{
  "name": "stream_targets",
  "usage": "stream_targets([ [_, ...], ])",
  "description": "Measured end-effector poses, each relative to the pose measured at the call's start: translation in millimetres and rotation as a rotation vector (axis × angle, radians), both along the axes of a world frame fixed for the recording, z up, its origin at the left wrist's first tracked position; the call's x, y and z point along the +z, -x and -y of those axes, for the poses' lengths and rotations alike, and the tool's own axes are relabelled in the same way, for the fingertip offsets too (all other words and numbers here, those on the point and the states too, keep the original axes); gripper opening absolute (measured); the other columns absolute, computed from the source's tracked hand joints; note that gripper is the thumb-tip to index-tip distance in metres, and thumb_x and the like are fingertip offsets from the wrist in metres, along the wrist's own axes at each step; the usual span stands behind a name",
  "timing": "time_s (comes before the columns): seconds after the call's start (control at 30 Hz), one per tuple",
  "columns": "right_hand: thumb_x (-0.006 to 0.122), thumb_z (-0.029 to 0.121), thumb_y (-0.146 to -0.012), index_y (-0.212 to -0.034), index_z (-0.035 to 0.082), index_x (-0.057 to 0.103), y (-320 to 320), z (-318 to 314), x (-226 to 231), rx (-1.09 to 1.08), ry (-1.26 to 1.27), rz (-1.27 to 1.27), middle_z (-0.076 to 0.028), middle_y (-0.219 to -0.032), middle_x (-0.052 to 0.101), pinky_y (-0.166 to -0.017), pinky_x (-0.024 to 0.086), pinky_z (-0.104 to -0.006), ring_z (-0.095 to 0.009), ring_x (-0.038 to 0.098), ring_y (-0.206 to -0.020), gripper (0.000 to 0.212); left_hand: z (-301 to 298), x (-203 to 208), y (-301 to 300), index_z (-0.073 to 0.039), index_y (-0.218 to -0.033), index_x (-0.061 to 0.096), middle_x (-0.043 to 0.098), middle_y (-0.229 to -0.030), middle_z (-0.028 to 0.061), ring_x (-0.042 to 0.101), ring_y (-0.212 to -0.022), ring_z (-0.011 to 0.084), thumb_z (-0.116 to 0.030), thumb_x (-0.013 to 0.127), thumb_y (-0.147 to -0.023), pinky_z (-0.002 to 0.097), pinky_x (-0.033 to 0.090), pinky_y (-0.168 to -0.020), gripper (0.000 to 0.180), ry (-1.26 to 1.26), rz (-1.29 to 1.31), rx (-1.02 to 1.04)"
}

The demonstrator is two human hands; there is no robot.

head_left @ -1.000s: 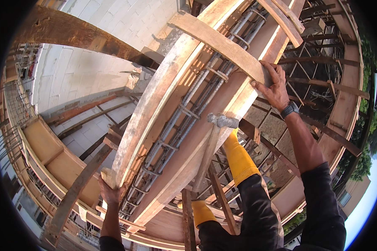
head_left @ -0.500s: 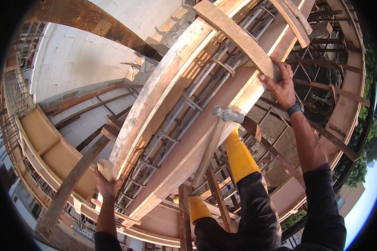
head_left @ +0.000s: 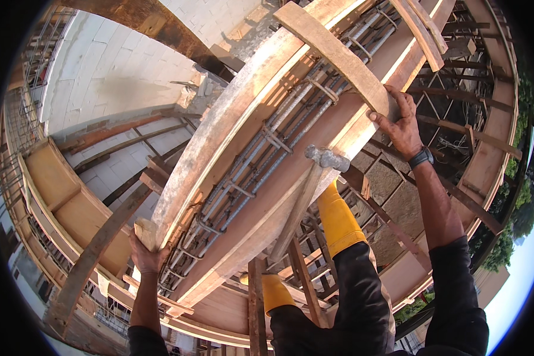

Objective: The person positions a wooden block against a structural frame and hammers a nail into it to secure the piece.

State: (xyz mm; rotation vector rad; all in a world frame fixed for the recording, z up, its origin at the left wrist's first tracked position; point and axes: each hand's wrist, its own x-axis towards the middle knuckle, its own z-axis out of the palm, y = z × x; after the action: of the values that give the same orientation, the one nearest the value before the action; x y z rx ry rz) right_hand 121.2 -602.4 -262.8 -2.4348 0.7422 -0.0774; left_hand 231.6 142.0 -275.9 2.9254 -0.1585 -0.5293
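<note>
A long wooden formwork trough [head_left: 243, 240] runs diagonally from lower left to upper right, with a steel rebar cage [head_left: 261, 160] lying inside it. My right hand [head_left: 402, 127] is closed round the near end of a flat wooden batten [head_left: 338, 50] that lies across the trough's top, thumb on one side and fingers on the other. At the lower left, my left hand [head_left: 146, 256] grips a short wooden block [head_left: 145, 232] against the end of the far side board [head_left: 204, 136]; some of its fingers are hidden. A hammer [head_left: 328, 159] leans against the near side board, its wooden handle slanting down.
My legs in yellow boots [head_left: 341, 219] stand among timber props [head_left: 305, 282] below the trough. A brown beam [head_left: 154, 24] crosses the upper left before a white block wall [head_left: 124, 71]. Curved formwork [head_left: 486, 148] bends round the right, and more formwork [head_left: 80, 207] lies left.
The view has shifted slightly. Both hands keep their hold on the batten and the block, and the hammer still leans in its place.
</note>
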Motion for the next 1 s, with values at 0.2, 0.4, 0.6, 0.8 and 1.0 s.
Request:
stream_targets([
  [0.2,0.091,0.038,-0.073,-0.136,0.014,0.061,4,-1,2,0.005,0.004,-0.013,-0.013,-0.121,0.057,-0.105,0.044,-0.0446,-0.032,0.05,-0.121,0.074,4,1,-1,-0.009,-0.155,0.031,0.056,-0.138,0.0172,0.059,-0.123,0.0359,-0.043,0.1,-0.044,0.0434,0.051,-0.103,0.135,0.041,0.018,-0.012],
  [0.4,0.091,0.037,-0.073,-0.136,0.014,0.062,4,-1,0,-0.003,-0.055,0.013,-0.013,-0.12,0.057,-0.105,0.044,-0.0436,-0.031,0.051,-0.12,0.073,6,6,-3,-0.008,-0.153,0.033,0.057,-0.136,0.018,0.06,-0.123,0.0362,-0.041,0.099,-0.045,0.0438,0.051,-0.103,0.131,0.049,0.014,-0.005],
  [0.6,0.093,0.039,-0.07,-0.135,0.013,0.062,1,-1,6,0.014,0.014,0.017,-0.013,-0.118,0.056,-0.104,0.045,-0.0436,-0.032,0.052,-0.119,0.076,12,4,-3,-0.006,-0.154,0.032,0.058,-0.135,0.0196,0.059,-0.123,0.037,-0.04,0.097,-0.046,0.0444,0.05,-0.105,0.131,0.022,0.01,0.021],
  [0.8,0.092,0.042,-0.07,-0.135,0.01,0.059,1,4,3,0.046,-0.022,-0.018,-0.015,-0.118,0.056,-0.104,0.045,-0.0459,-0.033,0.051,-0.12,0.079,13,7,-1,-0.006,-0.156,0.03,0.055,-0.14,0.0211,0.058,-0.125,0.038,-0.04,0.097,-0.047,0.0436,0.049,-0.105,0.132,0.004,0.02,0.025],
  [1.0,0.087,0.028,-0.078,-0.141,0.011,0.057,6,19,5,-0.055,-0.223,0.068,-0.013,-0.124,0.057,-0.105,0.046,-0.0416,-0.028,0.057,-0.117,0.072,6,0,0,-0.006,-0.156,0.029,0.055,-0.14,0.0201,0.058,-0.125,0.0371,-0.041,0.097,-0.046,0.0445,0.05,-0.104,0.134,-0.016,0.042,-0.033],
])
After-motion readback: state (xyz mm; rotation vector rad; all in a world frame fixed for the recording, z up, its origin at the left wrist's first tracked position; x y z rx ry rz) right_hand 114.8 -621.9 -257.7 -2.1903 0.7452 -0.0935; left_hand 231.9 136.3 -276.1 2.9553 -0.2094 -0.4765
